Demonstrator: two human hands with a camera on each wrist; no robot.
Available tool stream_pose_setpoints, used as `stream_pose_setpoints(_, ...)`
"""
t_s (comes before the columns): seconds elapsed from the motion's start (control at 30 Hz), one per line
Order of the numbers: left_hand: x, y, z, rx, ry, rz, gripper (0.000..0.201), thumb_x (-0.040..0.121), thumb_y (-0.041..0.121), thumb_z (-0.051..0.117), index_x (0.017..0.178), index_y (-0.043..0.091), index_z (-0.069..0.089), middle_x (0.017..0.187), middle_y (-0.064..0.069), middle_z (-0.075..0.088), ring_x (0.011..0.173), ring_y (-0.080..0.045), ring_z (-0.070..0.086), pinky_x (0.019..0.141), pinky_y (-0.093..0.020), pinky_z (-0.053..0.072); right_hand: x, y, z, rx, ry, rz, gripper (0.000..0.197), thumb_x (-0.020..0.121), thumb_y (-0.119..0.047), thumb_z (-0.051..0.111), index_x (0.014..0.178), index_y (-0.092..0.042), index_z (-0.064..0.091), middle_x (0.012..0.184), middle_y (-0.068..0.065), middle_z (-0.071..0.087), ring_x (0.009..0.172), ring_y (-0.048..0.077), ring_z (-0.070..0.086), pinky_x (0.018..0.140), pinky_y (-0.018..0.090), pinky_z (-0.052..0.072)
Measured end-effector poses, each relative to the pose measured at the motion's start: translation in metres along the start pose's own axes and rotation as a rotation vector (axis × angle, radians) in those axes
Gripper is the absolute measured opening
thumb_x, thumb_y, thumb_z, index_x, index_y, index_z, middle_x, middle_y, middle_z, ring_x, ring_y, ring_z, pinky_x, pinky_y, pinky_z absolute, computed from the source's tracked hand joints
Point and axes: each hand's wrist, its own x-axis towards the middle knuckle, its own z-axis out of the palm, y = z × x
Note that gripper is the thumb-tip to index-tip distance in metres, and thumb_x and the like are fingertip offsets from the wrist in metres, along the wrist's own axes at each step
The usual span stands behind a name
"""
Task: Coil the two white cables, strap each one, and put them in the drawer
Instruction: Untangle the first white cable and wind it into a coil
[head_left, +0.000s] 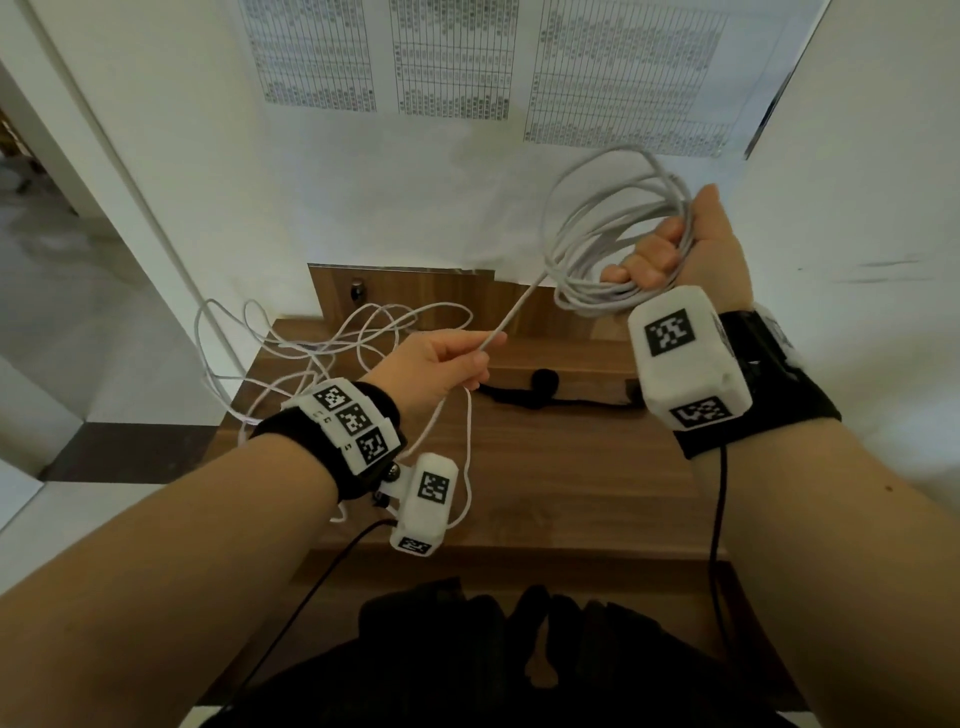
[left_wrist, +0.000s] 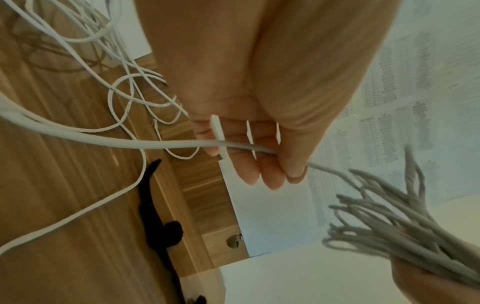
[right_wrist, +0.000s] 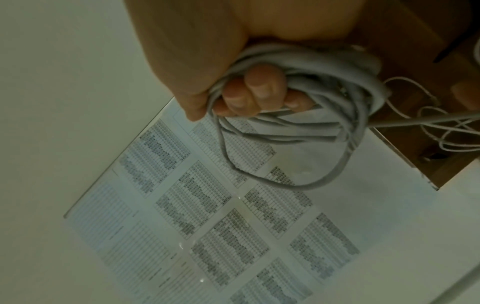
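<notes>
Right hand (head_left: 670, 249) clenched round a coil (head_left: 613, 228) of thin, round, smooth white cable, held up off the table (head_left: 571, 467). Left hand (head_left: 441, 364) pinches the taut run of cable (head_left: 514, 312) feeding into it. Rest lies in loose tangled loops (head_left: 332, 338) on the wood-grain table. Black straps (head_left: 540, 389), soft-looking, lie flat nearby. Risks: loops likely snag or knot when pulled; slick coil could spring open if grip loosens. Drawer not identifiable.
</notes>
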Motion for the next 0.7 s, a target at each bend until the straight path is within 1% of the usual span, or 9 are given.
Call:
stream_pose_setpoints(0.13, -0.001, 0.001, -0.003, 0.05, 0.038, -0.021, 0.028, 0.096, 0.014, 0.054, 0.118, 0.026, 0.065, 0.086, 0.008, 0.067, 0.079, -0.001, 0.063, 0.082, -0.018, 0.049, 0.0, -0.016, -0.001, 0.052, 0.027, -0.079, 0.055, 0.098, -0.057, 0.033, 0.058, -0.021, 0.036, 0.042, -0.005, 0.029, 0.039, 0.012, 0.026, 0.053, 0.022, 0.036)
stream_pose_setpoints(0.23, 0.0, -0.001, -0.004, 0.031, 0.049, -0.038, 0.024, 0.095, 0.012, 0.055, 0.11, 0.027, 0.068, 0.085, 0.008, 0.068, 0.08, -0.004, 0.064, 0.086, -0.023, 0.051, 0.0, -0.028, 0.0, 0.084, 0.02, -0.12, 0.055, 0.098, -0.058, 0.033, 0.058, -0.021, 0.037, 0.043, -0.006, 0.031, 0.037, 0.012, 0.028, 0.052, 0.022, 0.037)
stream_pose_setpoints(0.27, 0.0, -0.002, -0.004, 0.041, 0.045, -0.039, 0.023, 0.095, 0.012, 0.056, 0.107, 0.029, 0.068, 0.084, 0.008, 0.068, 0.08, -0.005, 0.064, 0.085, -0.023, 0.05, 0.0, -0.031, 0.001, 0.086, 0.028, -0.139, 0.055, 0.098, -0.058, 0.033, 0.058, -0.021, 0.038, 0.044, -0.006, 0.032, 0.037, 0.012, 0.028, 0.052, 0.023, 0.037)
stream_pose_setpoints(0.33, -0.001, -0.001, -0.005, 0.1, 0.026, -0.057, 0.022, 0.096, 0.014, 0.054, 0.108, 0.027, 0.066, 0.085, 0.007, 0.066, 0.079, -0.004, 0.063, 0.077, -0.016, 0.05, 0.001, -0.036, 0.003, 0.079, 0.055, -0.18, 0.055, 0.098, -0.058, 0.034, 0.057, -0.021, 0.037, 0.045, -0.005, 0.032, 0.037, 0.012, 0.028, 0.051, 0.023, 0.038)
stream_pose_setpoints(0.43, -0.005, 0.006, -0.002, 0.256, -0.084, -0.107, 0.028, 0.099, 0.019, 0.049, 0.123, 0.025, 0.062, 0.082, 0.005, 0.063, 0.071, -0.002, 0.06, 0.067, -0.011, 0.05, 0.001, -0.037, 0.003, 0.073, 0.108, -0.211, 0.055, 0.096, -0.059, 0.039, 0.055, -0.022, 0.035, 0.046, -0.005, 0.035, 0.039, 0.012, 0.032, 0.05, 0.022, 0.038)
stream_pose_setpoints(0.5, -0.008, 0.013, 0.002, 0.384, -0.198, -0.111, 0.031, 0.1, 0.022, 0.047, 0.128, 0.029, 0.058, 0.074, 0.007, 0.06, 0.058, 0.001, 0.054, 0.06, -0.012, 0.046, 0.001, -0.034, 0.001, 0.038, 0.159, -0.228, 0.055, 0.095, -0.059, 0.041, 0.054, -0.022, 0.036, 0.046, -0.004, 0.037, 0.04, 0.013, 0.035, 0.049, 0.021, 0.038)
stream_pose_setpoints(0.57, -0.009, 0.022, 0.006, 0.5, -0.289, -0.092, 0.031, 0.1, 0.026, 0.045, 0.129, 0.032, 0.056, 0.065, 0.012, 0.055, 0.047, 0.006, 0.047, 0.055, -0.008, 0.04, 0.002, -0.028, -0.001, 0.001, 0.216, -0.24, 0.055, 0.095, -0.058, 0.043, 0.054, -0.022, 0.037, 0.046, -0.003, 0.038, 0.04, 0.014, 0.037, 0.05, 0.022, 0.039)
stream_pose_setpoints(0.63, -0.011, 0.033, 0.008, 0.571, -0.355, -0.082, 0.031, 0.1, 0.032, 0.044, 0.129, 0.034, 0.057, 0.064, 0.013, 0.053, 0.046, 0.007, 0.046, 0.053, -0.006, 0.038, 0.003, -0.023, -0.004, -0.049, 0.289, -0.247, 0.055, 0.094, -0.058, 0.046, 0.053, -0.021, 0.038, 0.047, -0.002, 0.039, 0.041, 0.015, 0.038, 0.051, 0.025, 0.04)
stream_pose_setpoints(0.7, -0.013, 0.044, 0.008, 0.622, -0.41, -0.062, 0.032, 0.099, 0.04, 0.043, 0.128, 0.037, 0.057, 0.077, 0.019, 0.058, 0.058, 0.011, 0.05, 0.059, -0.006, 0.038, 0.002, -0.017, -0.007, -0.136, 0.352, -0.254, 0.054, 0.093, -0.058, 0.046, 0.054, -0.022, 0.039, 0.048, -0.001, 0.04, 0.041, 0.017, 0.041, 0.053, 0.027, 0.043)
